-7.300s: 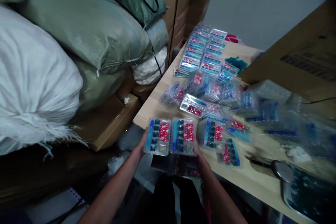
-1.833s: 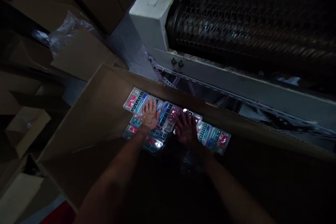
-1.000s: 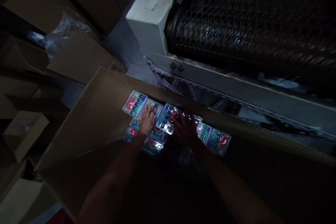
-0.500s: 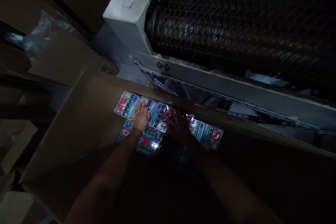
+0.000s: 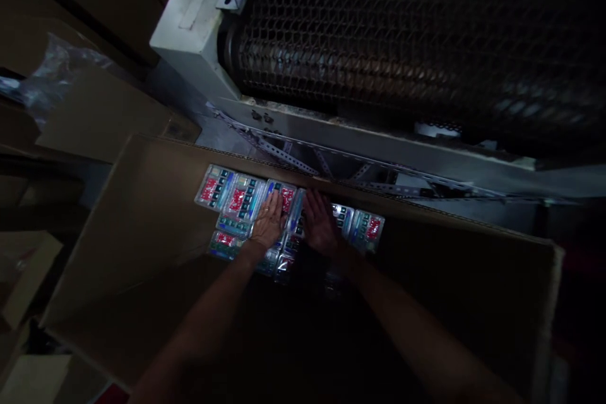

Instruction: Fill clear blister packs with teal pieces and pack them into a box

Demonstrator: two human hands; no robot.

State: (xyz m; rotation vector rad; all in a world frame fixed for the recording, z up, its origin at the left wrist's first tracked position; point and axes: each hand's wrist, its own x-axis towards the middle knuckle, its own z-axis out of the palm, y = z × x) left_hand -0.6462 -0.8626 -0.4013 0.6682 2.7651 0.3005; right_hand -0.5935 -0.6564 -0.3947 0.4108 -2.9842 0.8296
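Dark wire-mesh belt [image 5: 402, 31], white metal housing [image 5: 189, 31] at end, slotted angle-iron strut [image 5: 284, 153] below; plastic film [image 5: 57, 72] at left.

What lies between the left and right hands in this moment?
In the head view, a clear blister pack with a blue strip lies between the left hand and the right hand, and neither hand grips it.

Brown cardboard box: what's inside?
Clear plastic blister packs lie in the brown cardboard box, partly under the left hand and right hand; its near end is too dark.
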